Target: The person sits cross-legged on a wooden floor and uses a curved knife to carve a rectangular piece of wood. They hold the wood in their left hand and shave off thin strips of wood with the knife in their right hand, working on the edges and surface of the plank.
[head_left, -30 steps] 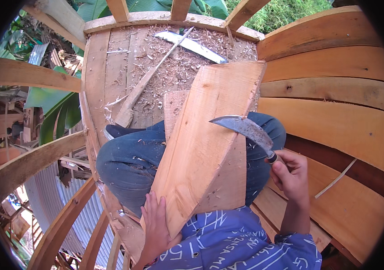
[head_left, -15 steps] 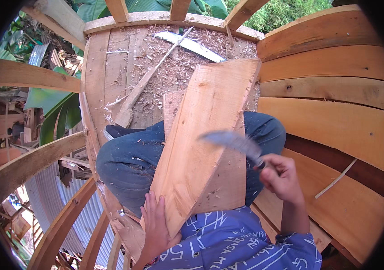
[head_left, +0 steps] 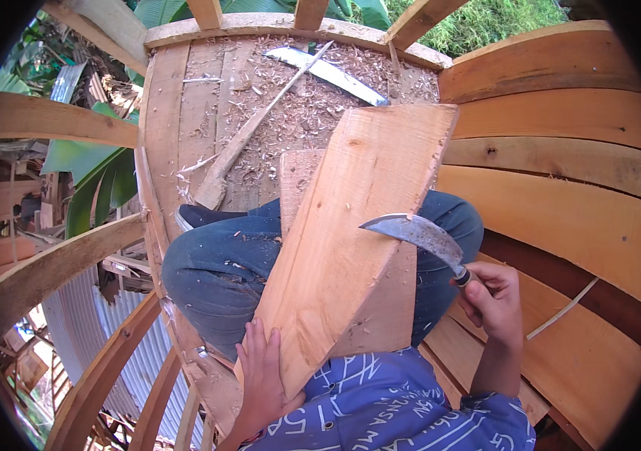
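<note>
A thick wooden board (head_left: pixel 343 218) slants across my lap, its far end leaning to the right. My left hand (head_left: pixel 263 368) grips its near end, fingers over the left face and thumb at the lower edge. In my right hand (head_left: pixel 495 299) is a machete (head_left: pixel 426 239) with a short curved blade, held by its dark handle. The blade crosses the board's right edge, its tip over the board's face; whether it touches cannot be made out. A second, wider plank (head_left: pixel 384 308) lies beneath the board over my legs.
Wood shavings (head_left: pixel 290 113) cover the plank floor ahead. On them lie a saw blade (head_left: pixel 328 75) and a long tapered stick (head_left: pixel 241 146). Plank walling (head_left: pixel 546 188) rises on my right, a thin strip (head_left: pixel 561 308) resting against it. Open wooden slats (head_left: pixel 57 255) stand on my left.
The machete has moved right and slightly down with my right hand, and its blade is no longer blurred. The board's far end has shifted right. My left hand keeps its hold.
</note>
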Demonstrator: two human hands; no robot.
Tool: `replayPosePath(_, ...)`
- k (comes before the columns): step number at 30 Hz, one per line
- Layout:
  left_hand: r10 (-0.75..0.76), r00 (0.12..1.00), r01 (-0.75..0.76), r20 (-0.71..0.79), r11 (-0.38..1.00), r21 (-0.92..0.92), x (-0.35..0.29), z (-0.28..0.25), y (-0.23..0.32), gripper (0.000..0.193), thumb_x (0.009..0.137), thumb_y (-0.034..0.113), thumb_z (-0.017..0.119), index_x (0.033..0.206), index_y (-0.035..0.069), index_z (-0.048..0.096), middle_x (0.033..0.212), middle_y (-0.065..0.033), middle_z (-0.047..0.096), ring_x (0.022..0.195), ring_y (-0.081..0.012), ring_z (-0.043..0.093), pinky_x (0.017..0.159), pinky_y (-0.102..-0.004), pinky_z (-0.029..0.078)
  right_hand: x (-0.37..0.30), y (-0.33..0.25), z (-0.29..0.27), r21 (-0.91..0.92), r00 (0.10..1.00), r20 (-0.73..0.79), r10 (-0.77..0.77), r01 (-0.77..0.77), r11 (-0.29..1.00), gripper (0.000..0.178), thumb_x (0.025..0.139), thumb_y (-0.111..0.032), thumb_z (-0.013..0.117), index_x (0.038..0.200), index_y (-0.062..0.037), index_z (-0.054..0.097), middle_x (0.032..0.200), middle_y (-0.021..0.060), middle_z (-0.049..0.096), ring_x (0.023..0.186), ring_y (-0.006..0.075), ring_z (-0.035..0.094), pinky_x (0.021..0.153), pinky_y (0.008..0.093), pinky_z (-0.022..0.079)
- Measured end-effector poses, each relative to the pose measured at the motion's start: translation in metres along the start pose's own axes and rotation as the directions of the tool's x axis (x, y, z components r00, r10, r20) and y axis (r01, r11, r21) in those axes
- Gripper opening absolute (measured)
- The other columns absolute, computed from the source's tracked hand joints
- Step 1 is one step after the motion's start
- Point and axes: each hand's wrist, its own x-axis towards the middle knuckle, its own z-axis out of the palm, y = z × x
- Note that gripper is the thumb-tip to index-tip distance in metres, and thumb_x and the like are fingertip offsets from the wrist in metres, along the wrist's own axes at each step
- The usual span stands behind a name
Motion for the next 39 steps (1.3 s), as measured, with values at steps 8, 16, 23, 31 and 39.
replayPosePath(8, 0.024, 1.000, -0.024, 0.003, 1.000, -0.003, -0.002, -0.001, -0.005, 0.113, 0.058, 0.027, 0.077, 0.150, 0.003, 0.016, 0.153, -0.0342, 0.006, 0.142, -0.0528, 0.004, 0.104, -0.0714, 0.005, 0.011, -0.006, -0.056, -0.067, 0.550, -0.769, -0.324, 0.436, 0.897, 0.025, 0.103, -0.029, 0.043, 0.106, -0.0053, 0.051, 0.055, -0.0029, 0.036, 0.035, 0.0038, 0.030, 0.031, 0.0192, 0.023)
replayPosePath(16, 0.008, 1.000, -0.007, -0.029, 1.000, 0.019, -0.001, 0.003, 0.001, 0.112, 0.058, 0.026, 0.076, 0.150, 0.003, 0.016, 0.152, -0.0348, 0.007, 0.142, -0.0526, 0.004, 0.105, -0.0709, 0.004, -0.006, -0.009, 0.012, 0.018, 0.995, 0.092, 0.029, -0.031, 0.999, 0.026, 0.095, -0.022, 0.059, 0.100, 0.0037, 0.062, 0.056, -0.0031, 0.048, 0.044, 0.0009, 0.040, 0.039, 0.0179, 0.027)
replayPosePath(23, 0.015, 1.000, -0.015, -0.004, 0.999, 0.028, 0.003, 0.000, 0.005, 0.112, 0.058, 0.026, 0.076, 0.150, 0.003, 0.017, 0.153, -0.0346, 0.005, 0.142, -0.0515, 0.003, 0.105, -0.0707, 0.005, 0.000, 0.013, 0.002, -0.120, 0.980, -0.094, -0.176, 0.164, 0.979, 0.025, 0.091, -0.020, 0.066, 0.099, 0.0043, 0.064, 0.059, -0.0022, 0.051, 0.046, 0.0015, 0.041, 0.041, 0.0174, 0.026)
replayPosePath(31, 0.018, 0.999, -0.016, -0.034, 0.999, 0.051, 0.004, 0.005, 0.006, 0.110, 0.059, 0.026, 0.075, 0.149, 0.002, 0.017, 0.153, -0.0338, 0.006, 0.142, -0.0513, 0.004, 0.105, -0.0706, 0.005, -0.013, 0.005, -0.027, -0.017, 0.910, -0.311, -0.275, 0.284, 0.959, 0.024, 0.099, -0.028, 0.052, 0.100, -0.0041, 0.054, 0.056, -0.0059, 0.037, 0.039, 0.0015, 0.034, 0.035, 0.0178, 0.027)
replayPosePath(39, 0.010, 1.000, -0.009, -0.021, 1.000, 0.019, -0.002, -0.002, 0.007, 0.105, 0.061, 0.024, 0.072, 0.149, 0.002, 0.018, 0.153, -0.0337, 0.006, 0.142, -0.0513, 0.003, 0.105, -0.0711, 0.004, 0.032, 0.013, -0.050, 0.045, 0.709, -0.661, -0.247, 0.366, 0.930, 0.020, 0.103, -0.024, 0.044, 0.100, -0.0060, 0.051, 0.058, -0.0037, 0.040, 0.037, 0.0020, 0.033, 0.033, 0.0188, 0.027)
